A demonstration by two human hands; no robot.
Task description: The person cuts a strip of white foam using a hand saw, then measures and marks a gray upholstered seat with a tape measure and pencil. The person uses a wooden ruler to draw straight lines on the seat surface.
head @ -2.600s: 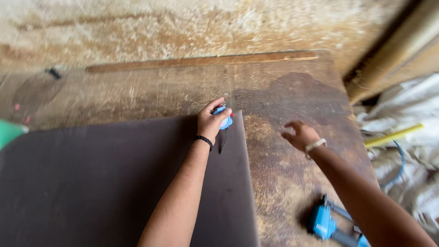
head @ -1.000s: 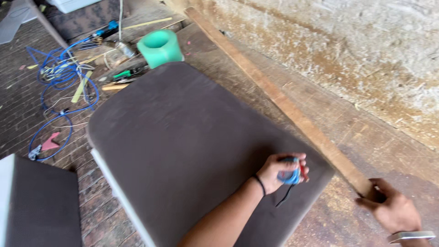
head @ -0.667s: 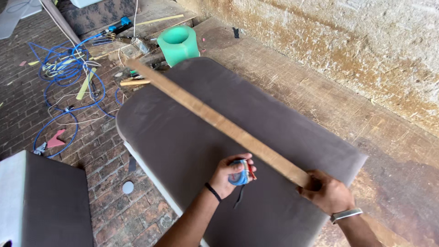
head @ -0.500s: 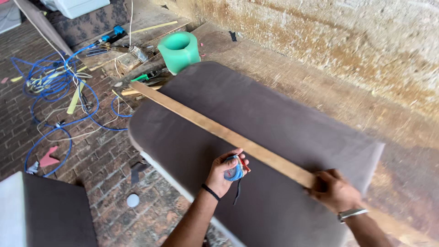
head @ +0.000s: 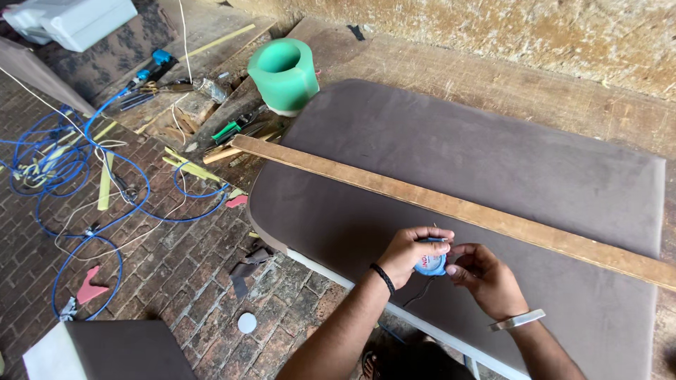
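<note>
Head view: a small blue tape measure [head: 430, 263] is held between both hands over the near edge of a large brown upholstered cushion [head: 451, 155]. The left hand [head: 412, 252], with a black band on its wrist, is curled around the tape measure, its fingers closed on the case from the left and above. The right hand [head: 484, 276], with a metal bangle on its wrist, meets the case from the right, its fingers bent and pinched at the side of the case; whether a tape end is gripped there cannot be told. A thin dark strap is seen hanging below the case. A long wooden batten [head: 451, 205] is laid diagonally across the cushion, just beyond the hands and apart from them, running from the cushion's far-left corner out past the right edge. A green foam cylinder [head: 283, 74] stands upright by the cushion's far-left corner. On the brick floor [head: 176, 281] to the left, a tangle of blue cable [head: 77, 204] is spread, with hand tools [head: 236, 130] and wood offcuts lying near it. Another brown cushion [head: 127, 352] is seen at the bottom left.
</note>
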